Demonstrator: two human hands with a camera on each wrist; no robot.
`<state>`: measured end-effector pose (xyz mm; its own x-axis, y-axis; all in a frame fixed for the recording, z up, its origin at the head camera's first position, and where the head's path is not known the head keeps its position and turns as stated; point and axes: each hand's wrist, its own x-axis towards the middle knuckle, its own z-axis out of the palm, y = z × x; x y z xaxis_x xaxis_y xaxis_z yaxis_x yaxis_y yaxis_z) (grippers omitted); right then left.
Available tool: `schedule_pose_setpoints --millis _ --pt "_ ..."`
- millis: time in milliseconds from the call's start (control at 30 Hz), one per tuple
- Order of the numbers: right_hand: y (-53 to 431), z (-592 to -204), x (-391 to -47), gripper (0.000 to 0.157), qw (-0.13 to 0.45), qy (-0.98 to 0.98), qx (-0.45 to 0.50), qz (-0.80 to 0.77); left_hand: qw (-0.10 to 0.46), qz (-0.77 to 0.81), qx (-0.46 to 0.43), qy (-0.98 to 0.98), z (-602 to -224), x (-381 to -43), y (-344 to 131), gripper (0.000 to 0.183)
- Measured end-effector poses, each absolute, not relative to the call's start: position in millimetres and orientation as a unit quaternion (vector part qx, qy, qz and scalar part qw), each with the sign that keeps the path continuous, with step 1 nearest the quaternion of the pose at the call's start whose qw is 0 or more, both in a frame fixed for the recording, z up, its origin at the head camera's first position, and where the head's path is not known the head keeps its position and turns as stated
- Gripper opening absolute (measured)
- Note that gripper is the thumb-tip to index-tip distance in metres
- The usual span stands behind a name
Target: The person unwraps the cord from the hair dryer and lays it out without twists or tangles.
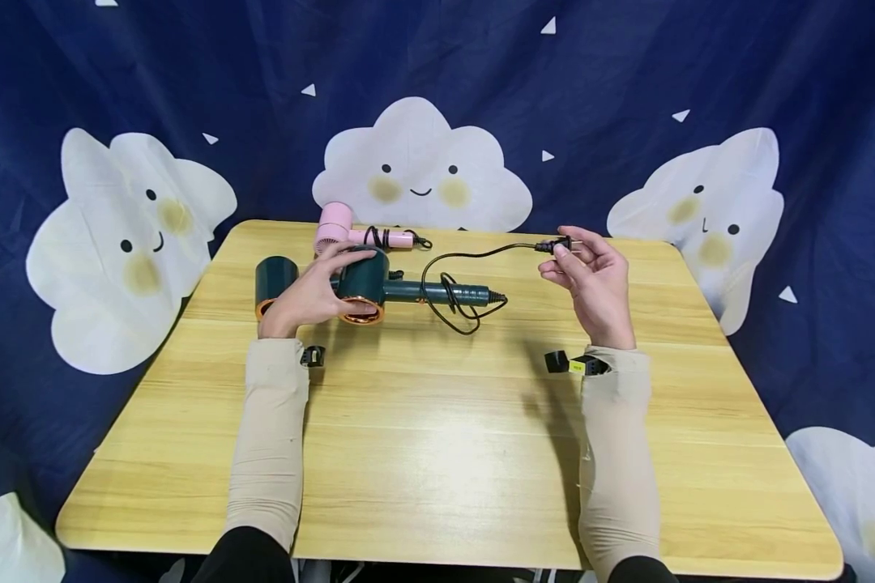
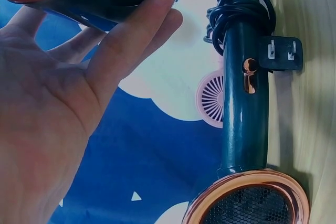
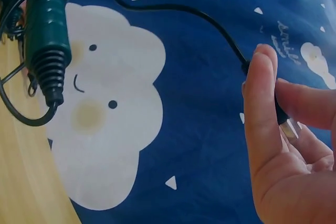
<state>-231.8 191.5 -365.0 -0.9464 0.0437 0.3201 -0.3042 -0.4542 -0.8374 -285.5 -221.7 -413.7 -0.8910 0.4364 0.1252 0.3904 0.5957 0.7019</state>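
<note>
A dark green hair dryer (image 1: 363, 277) with a copper rim is held by its head in my left hand (image 1: 308, 293), thumb and fingers around the barrel. Its handle (image 1: 437, 292) points right, with a loop of black cord hanging about it. My right hand (image 1: 596, 285) pinches the black plug (image 1: 554, 245) at the cord's end, thumb against fingers; the metal prongs show in the right wrist view. From there the cord (image 1: 474, 254) runs slackly back toward the handle. Behind my left hand lies a second green hair dryer (image 2: 244, 135), its cord wound around the handle and its plug (image 2: 282, 53) against it.
A pink hair dryer (image 1: 335, 222) with a bundled cord lies at the table's back edge. The wooden table (image 1: 437, 453) extends toward me. A blue curtain (image 1: 262, 65) with white clouds hangs behind. Small black cameras are strapped at both wrists.
</note>
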Motion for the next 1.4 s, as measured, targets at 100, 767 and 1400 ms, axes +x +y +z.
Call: schedule_pose_setpoints --millis 100,767,1400 --pt "191.8 -361.9 -229.8 0.040 0.087 -0.505 0.134 0.848 0.027 0.380 0.231 0.895 -413.2 -285.5 -222.2 0.091" --pt "194.6 -361.7 -225.7 0.023 -0.039 -0.478 0.224 0.848 0.013 0.378 0.236 0.895 -414.2 -286.8 -224.2 0.090" --pt "196.3 -359.9 -225.2 0.026 -0.054 -0.522 0.188 0.830 0.001 0.374 0.239 0.896 -412.5 -286.0 -225.2 0.090"
